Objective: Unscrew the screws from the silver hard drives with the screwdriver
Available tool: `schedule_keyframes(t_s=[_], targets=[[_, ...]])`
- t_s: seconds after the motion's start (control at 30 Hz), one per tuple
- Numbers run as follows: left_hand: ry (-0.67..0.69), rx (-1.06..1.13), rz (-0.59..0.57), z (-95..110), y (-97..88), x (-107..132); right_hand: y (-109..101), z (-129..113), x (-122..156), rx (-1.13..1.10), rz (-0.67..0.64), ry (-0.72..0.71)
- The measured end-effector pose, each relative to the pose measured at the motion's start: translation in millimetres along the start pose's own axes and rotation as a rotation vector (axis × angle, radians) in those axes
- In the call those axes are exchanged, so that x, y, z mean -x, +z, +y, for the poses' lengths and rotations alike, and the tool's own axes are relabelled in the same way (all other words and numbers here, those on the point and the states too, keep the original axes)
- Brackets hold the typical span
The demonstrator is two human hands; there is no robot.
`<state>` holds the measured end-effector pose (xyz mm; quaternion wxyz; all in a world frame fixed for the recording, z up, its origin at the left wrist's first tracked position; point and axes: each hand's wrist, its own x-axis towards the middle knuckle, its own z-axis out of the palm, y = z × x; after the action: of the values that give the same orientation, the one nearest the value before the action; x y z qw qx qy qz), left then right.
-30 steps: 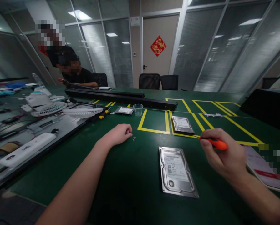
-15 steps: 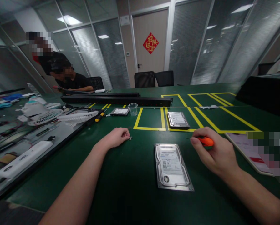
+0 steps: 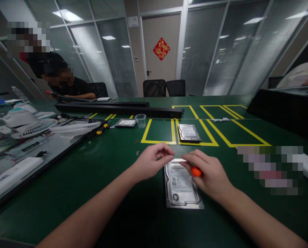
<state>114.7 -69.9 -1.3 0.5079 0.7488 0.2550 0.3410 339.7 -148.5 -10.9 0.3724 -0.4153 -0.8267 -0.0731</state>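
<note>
Green table (image 3: 133, 220) is being lit from above, and yellow tape (image 3: 173, 131) is being seen past the fingertips. Just below the grip, a silver hard drive (image 3: 182, 189) is lying flat. Its long side is running from under the fingertips back toward the wearer, slanting a little right at the near end. Its far end is being partly hidden by both hands, and neither is looking much nearer: the left hand (image 3: 154, 162) is hanging by the far left corner, the right hand (image 3: 208, 170) over the right side. An orange handle (image 3: 196, 171) is being clasped in the right hand. The left thumb and first finger are being held close together; whether something tiny is being pinched, or the drive is being touched, cannot be told. Left of the grip, tiny metal bits (image 3: 137, 153) are lying in a heap. Beyond the grip, a second drive (image 3: 189, 133) is resting beside the tape, and a clear cup (image 3: 140, 121) is standing farther left.
</note>
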Motion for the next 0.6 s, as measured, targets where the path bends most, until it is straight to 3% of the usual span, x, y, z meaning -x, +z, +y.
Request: schedule_keyframes(t_s=[0.13, 0.3, 0.4, 0.5, 0.6], targets=[[0.035, 0.019, 0.023, -5.5, 10.6, 3.7, 6.0, 2.3, 4.0, 0.000, -0.023, -0.049], [0.118, -0.253, 0.121, -4.5, 11.8, 5.7, 12.1, 3.9, 7.1, -0.002, -0.038, -0.052], [0.140, -0.307, 0.110, -2.0, 13.3, 6.5, 13.7, 2.8, 8.6, 0.047, -0.017, -0.067], [0.164, -0.351, 0.075, -0.6, 13.4, 7.1, 9.8, 4.2, 7.6, 0.074, -0.049, -0.084], [0.199, -0.429, 0.089, -1.6, 8.5, 6.5, -0.8, 14.3, 5.1, 0.067, -0.092, -0.008]])
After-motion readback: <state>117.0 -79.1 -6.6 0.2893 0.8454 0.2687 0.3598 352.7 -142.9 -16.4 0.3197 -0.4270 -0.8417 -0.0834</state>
